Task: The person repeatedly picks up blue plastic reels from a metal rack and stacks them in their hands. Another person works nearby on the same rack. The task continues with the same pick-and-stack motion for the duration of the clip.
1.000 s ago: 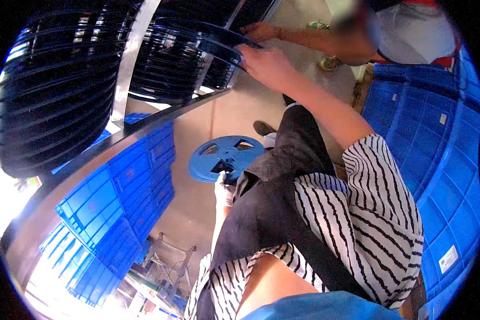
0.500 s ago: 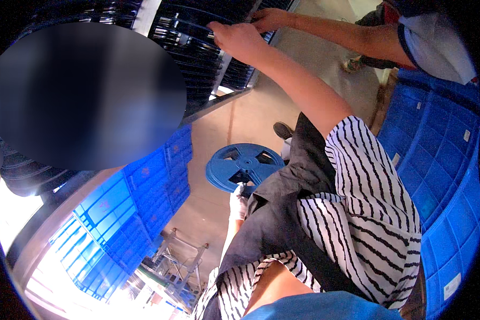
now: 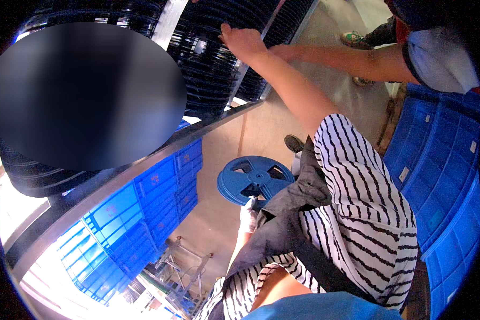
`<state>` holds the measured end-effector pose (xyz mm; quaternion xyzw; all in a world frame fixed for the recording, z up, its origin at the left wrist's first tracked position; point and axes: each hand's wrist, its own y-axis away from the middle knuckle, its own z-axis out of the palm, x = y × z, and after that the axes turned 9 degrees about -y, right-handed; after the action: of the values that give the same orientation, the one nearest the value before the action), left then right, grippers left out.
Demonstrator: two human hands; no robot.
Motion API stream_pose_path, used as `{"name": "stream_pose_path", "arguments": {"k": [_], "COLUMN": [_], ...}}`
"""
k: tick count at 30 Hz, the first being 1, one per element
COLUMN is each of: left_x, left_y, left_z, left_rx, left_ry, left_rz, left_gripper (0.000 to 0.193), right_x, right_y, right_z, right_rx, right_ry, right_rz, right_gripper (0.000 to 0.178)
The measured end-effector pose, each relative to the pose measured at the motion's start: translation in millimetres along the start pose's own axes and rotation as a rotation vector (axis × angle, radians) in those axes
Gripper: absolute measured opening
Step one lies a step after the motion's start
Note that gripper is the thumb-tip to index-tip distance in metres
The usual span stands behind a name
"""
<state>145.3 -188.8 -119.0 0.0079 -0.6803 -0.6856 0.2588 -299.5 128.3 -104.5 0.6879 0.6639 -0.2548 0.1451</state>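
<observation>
My left hand (image 3: 248, 214), in a white glove, is closed on the near rim of a blue spoked reel (image 3: 249, 188). The reel hangs flat beside my dark apron (image 3: 288, 213), which covers part of its right side. My bare right hand (image 3: 244, 44) reaches up to a row of black reels (image 3: 205, 64) standing on edge in a rack. Its fingers are curled together near the reel rims; whatever they may pinch is hidden. Behind my right wrist is a co-worker's hand (image 3: 284, 52), partly covered by my arm.
Blue crates (image 3: 168, 176) are stacked below the rack's metal rail (image 3: 218, 118). More blue crates (image 3: 437, 144) stand along the right. The co-worker's arm (image 3: 352, 60) comes in from the upper right. A metal-framed cart (image 3: 189, 261) stands at the lower left.
My view has shifted, so rack and blue reel sit lower and farther right. My right hand has moved along the black reels. The co-worker's hand has drawn back behind my wrist.
</observation>
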Motion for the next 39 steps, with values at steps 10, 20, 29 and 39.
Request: {"name": "stream_pose_path", "arguments": {"k": [10,20,29,39], "left_x": [2,22,36,30], "left_y": [-8,19,13,-10], "left_z": [1,32,33,18], "left_rx": [-0.091,-0.077,-0.153,-0.167], "left_ry": [0.056,-0.054,-0.031,-0.126], "left_rz": [-0.045,0.009,0.030,0.137], "left_gripper": [0.016,0.010,0.014,0.012], "right_x": [-17,-10,-6,-29], "right_y": [25,218,314,298], "right_z": [-53,-81,-77,-67], "right_rx": [-0.034,0.120,-0.294,-0.229], "right_ry": [-0.037,-0.242,-0.430,-0.488], "right_rz": [0.081,-0.326,-0.531,-0.265], "right_gripper": [0.033,0.021,0.021,0.016]}}
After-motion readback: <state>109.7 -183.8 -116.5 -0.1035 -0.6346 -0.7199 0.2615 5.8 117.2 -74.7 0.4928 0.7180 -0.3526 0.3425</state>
